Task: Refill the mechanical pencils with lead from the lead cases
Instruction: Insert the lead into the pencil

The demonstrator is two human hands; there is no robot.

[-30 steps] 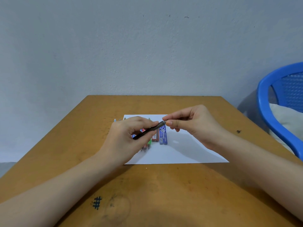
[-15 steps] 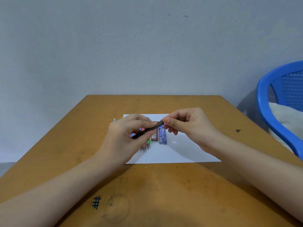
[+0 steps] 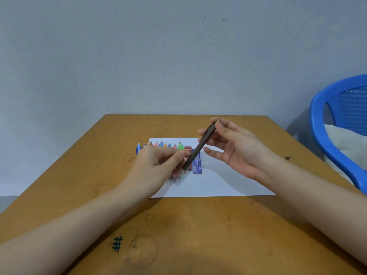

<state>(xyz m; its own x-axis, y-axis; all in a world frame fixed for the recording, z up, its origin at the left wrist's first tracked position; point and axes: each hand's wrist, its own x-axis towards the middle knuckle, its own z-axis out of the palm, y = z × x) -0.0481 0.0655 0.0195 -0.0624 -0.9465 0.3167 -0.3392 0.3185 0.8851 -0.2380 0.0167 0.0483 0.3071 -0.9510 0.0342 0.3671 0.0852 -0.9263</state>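
The left forearm (image 3: 79, 221) and the right forearm (image 3: 309, 197) are bare along all the length that shows; no cloth covers them up to the lower edge of the view. The left hand (image 3: 156, 169) and the right hand (image 3: 238, 151) are bare too, with slender fingers; the nails are too blurred to describe.

The left hand (image 3: 156, 165) hides most of the pencil row (image 3: 164, 144); the blue chair (image 3: 317, 126) runs off-frame.

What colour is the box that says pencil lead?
Blue with white writing. The lead case lies on the white paper, clearest in the head view.
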